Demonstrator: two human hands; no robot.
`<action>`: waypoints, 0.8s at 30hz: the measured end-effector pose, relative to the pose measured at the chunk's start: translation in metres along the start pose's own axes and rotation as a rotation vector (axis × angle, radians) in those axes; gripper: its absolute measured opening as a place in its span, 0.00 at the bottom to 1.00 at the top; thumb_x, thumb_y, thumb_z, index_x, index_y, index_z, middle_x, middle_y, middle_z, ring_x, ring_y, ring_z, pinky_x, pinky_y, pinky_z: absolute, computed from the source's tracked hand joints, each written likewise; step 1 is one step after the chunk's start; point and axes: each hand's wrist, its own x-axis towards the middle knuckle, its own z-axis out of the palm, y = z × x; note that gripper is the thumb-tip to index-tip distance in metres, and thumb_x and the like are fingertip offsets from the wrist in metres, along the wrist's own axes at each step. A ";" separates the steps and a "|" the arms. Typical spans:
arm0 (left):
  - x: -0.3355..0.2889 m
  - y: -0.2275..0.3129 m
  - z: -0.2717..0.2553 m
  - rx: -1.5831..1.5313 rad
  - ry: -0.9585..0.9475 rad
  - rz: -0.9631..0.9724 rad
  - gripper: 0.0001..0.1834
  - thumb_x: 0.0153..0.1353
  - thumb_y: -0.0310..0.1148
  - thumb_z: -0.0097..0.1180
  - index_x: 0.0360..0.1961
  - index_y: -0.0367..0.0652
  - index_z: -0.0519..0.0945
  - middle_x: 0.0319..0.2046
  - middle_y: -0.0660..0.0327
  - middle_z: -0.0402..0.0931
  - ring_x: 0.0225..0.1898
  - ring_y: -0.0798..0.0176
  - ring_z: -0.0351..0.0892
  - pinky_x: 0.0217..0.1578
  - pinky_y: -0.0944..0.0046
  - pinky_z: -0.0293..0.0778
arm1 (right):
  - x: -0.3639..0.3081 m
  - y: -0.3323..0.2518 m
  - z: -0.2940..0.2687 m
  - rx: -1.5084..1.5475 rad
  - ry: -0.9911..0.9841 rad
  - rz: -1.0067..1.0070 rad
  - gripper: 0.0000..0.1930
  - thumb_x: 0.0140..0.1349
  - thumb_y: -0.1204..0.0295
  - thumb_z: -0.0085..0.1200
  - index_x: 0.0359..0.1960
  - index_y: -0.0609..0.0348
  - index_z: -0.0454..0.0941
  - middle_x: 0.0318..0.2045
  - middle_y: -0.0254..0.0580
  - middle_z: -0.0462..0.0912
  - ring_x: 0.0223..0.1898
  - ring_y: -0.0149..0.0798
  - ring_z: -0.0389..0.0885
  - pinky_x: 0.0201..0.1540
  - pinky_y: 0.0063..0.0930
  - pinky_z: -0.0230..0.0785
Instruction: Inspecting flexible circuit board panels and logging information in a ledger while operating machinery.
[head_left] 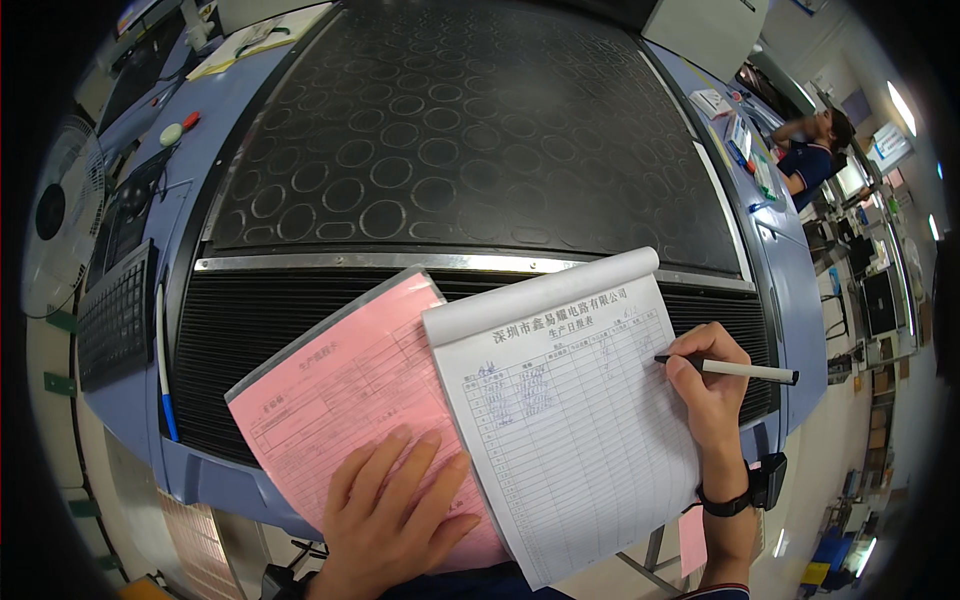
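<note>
The form pad [590,450] lies just right of the sheet [330,385]; left of both, a keyboard [120,315] rests on the worktop [218,115].

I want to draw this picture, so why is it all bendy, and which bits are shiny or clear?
Head view: the fisheye lens makes the desk look curved and leaves dark corners; head view: pale glare sits on the far part of the mat; head view: a lamp at far right glows white; head view: the pad shows clear ruled lines.

Blue bench [797,330] bears pink form [330,400] — and white pad [575,440].
</note>
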 end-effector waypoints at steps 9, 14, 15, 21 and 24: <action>0.002 0.002 -0.008 0.053 -0.045 0.013 0.24 0.59 0.55 0.58 0.47 0.50 0.85 0.57 0.50 0.74 0.61 0.42 0.69 0.59 0.41 0.63 | 0.004 -0.001 0.003 -0.122 -0.044 -0.086 0.04 0.51 0.80 0.62 0.27 0.64 0.78 0.22 0.33 0.79 0.21 0.20 0.70 0.23 0.16 0.61; 0.008 0.002 -0.012 0.003 -0.004 0.044 0.22 0.64 0.48 0.57 0.55 0.51 0.81 0.60 0.52 0.73 0.61 0.45 0.70 0.59 0.47 0.65 | 0.004 0.002 0.003 -0.131 -0.051 -0.122 0.04 0.51 0.79 0.62 0.27 0.64 0.79 0.21 0.32 0.78 0.18 0.19 0.68 0.20 0.16 0.57; 0.008 0.003 -0.012 0.013 -0.005 0.040 0.21 0.64 0.47 0.57 0.55 0.51 0.82 0.60 0.52 0.73 0.61 0.45 0.70 0.59 0.47 0.65 | 0.004 0.002 0.003 -0.144 -0.054 -0.140 0.04 0.52 0.78 0.62 0.27 0.64 0.79 0.20 0.32 0.78 0.18 0.19 0.68 0.19 0.16 0.57; 0.010 0.003 -0.012 0.033 0.003 0.058 0.21 0.65 0.48 0.56 0.55 0.51 0.82 0.59 0.51 0.74 0.60 0.45 0.71 0.58 0.47 0.66 | 0.005 -0.004 0.003 -0.209 -0.098 -0.155 0.04 0.52 0.77 0.62 0.28 0.64 0.80 0.22 0.36 0.80 0.20 0.25 0.75 0.21 0.18 0.64; 0.008 0.002 -0.012 0.040 0.005 0.064 0.21 0.65 0.48 0.55 0.55 0.51 0.82 0.59 0.51 0.74 0.60 0.44 0.71 0.58 0.47 0.66 | 0.004 -0.006 0.003 -0.241 -0.114 -0.152 0.04 0.52 0.77 0.62 0.28 0.64 0.80 0.22 0.37 0.80 0.21 0.27 0.77 0.22 0.19 0.66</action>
